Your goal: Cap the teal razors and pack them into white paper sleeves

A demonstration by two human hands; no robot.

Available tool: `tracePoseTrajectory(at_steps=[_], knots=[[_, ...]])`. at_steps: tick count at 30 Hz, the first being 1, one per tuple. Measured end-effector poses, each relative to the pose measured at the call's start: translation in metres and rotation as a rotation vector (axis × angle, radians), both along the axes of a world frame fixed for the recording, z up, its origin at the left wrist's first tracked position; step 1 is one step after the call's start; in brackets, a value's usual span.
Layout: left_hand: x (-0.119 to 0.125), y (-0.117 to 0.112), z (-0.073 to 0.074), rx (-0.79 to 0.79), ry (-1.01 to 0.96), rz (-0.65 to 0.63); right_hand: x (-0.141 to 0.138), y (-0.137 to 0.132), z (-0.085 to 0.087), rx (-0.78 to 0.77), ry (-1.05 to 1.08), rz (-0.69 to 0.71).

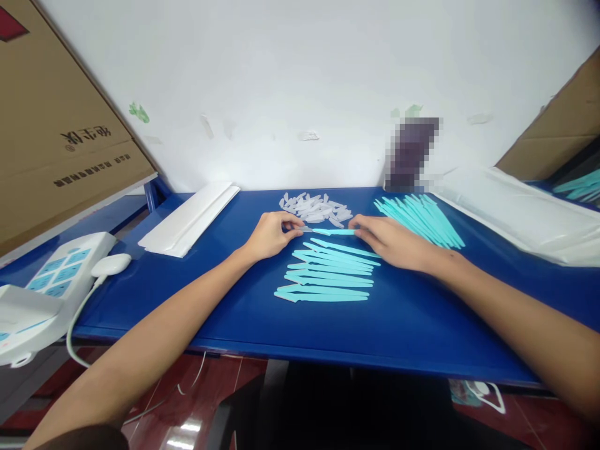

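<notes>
My right hand [379, 237] is closed on the handle end of a turquoise eyebrow razor [338, 232], held level over the table. Opposite it, my left hand [274, 234] pinches a small translucent blade cap [305, 229] at the razor's blade end; how far the cap sits over the blade is too small to tell. Just beyond both hands lies a heap of loose translucent caps [316, 207]. Nearer to me, several turquoise razors [328, 275] lie roughly side by side, blade ends to the left. Another pile of turquoise razors [422, 219] rests beyond my right hand.
White flat packages [190, 219] lie on the blue table [225, 312] at left, and a plastic-wrapped white package [520, 212] at right. A power strip [70, 269] with a plugged-in charger and cable sits at the left edge. A cardboard box [60, 119] stands at far left, a white wall [262, 81] behind.
</notes>
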State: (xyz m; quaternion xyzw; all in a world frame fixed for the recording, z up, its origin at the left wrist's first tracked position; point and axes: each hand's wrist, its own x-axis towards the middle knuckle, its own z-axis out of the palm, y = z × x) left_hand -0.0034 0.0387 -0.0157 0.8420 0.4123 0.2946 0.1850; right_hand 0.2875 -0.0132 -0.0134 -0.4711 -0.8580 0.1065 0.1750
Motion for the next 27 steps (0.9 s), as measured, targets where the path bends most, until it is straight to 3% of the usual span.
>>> tracePoseTrajectory(at_steps=[11,22,27], knots=[[0.0,0.003,-0.001,-0.03,-0.003,-0.019,0.0,0.004,-0.004,0.058,-0.009,-0.004],[0.011,0.002,0.003,-0.022,0.015,-0.095,-0.027,-0.004,0.005,0.143,-0.08,0.016],[0.01,0.001,0.001,0.066,0.087,-0.114,-0.02,-0.012,0.012,0.299,-0.103,-0.191]])
